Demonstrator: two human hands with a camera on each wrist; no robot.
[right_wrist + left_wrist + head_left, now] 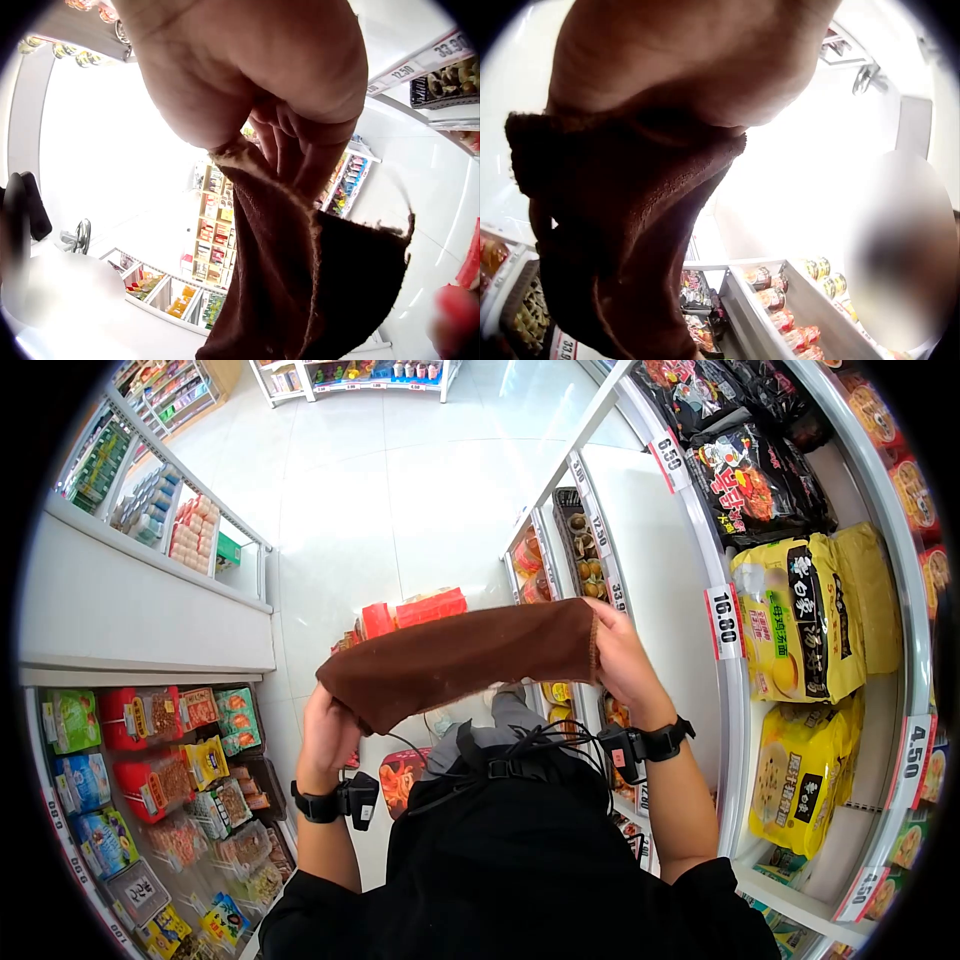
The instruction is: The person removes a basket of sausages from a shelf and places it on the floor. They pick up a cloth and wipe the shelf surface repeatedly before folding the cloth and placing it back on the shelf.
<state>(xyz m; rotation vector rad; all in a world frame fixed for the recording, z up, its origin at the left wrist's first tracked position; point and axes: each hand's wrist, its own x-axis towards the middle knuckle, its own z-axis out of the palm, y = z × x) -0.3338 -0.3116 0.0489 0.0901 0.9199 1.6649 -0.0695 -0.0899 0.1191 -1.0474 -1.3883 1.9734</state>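
A brown cloth is stretched between both hands in front of the body, folded over into a long strip. My left hand grips its left end, where the fabric bunches near the thumb. The right end is pinched by my right hand, fingers behind the cloth. In the left wrist view the cloth hangs in dark folds below the left hand. The right wrist view shows frayed edges on the cloth beneath the thumb and fingers of the right hand.
Shelves flank the aisle. Yellow noodle packs and black noodle packs fill the right shelf, while bagged snacks hang on the left. Red packages lie low beyond the cloth, over the white tiled floor. An empty-topped white shelf surface stands at right.
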